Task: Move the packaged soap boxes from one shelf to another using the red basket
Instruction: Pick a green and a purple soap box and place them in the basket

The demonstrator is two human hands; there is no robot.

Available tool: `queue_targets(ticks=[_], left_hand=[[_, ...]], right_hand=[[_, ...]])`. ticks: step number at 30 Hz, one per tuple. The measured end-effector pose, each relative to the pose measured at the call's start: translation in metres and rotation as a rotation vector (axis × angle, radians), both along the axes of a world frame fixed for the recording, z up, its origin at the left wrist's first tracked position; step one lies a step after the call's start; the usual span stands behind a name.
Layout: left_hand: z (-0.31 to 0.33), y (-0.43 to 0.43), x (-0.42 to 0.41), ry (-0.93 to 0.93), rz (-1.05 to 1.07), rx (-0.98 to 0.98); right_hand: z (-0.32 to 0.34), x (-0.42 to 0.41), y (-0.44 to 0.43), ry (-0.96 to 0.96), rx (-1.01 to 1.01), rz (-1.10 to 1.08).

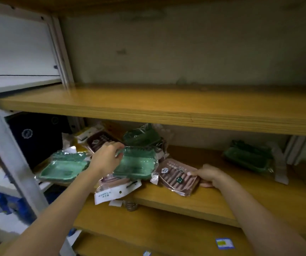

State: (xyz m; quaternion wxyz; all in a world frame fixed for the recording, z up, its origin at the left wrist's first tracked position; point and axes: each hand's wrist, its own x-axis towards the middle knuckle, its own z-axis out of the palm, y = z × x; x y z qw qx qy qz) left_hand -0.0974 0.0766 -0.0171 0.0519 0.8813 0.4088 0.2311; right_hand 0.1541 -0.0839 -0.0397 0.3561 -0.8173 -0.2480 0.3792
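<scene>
Left hand pinched the light green soap box atop the pile — right hand gripped the pink soap box, seemingly flat on the wooden shelf.

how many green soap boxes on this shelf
4: left light green box; held light green box in the left hand; rear dark green box behind it; right dark green box alone. The pile may hide more.
</scene>
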Motion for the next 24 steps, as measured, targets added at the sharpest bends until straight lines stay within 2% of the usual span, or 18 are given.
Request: queue_targets(ticks=[6,10,13,15,24], left_hand=[[-0.008,0.035,0.017,0.229,-0.125,0.030],[-0.011,0.048,0.023,0.172,-0.193,0.018],[-0.009,0.054,0.029,0.118,-0.258,-0.053],[-0.002,0.051,0.032,0.100,-0.279,-0.119],[0.036,0.006,0.059,0.084,-0.403,-0.174]], right_hand=[[0.014,0.004,-0.027,0.052,0.134,-0.214],[0.013,-0.001,-0.052,-0.010,0.224,-0.335],[0.012,-0.003,-0.073,0.017,0.266,-0.434],[0.015,-0.004,-0.086,0.022,0.284,-0.463],[0.017,-0.004,-0.159,0.045,0.377,-0.559]])
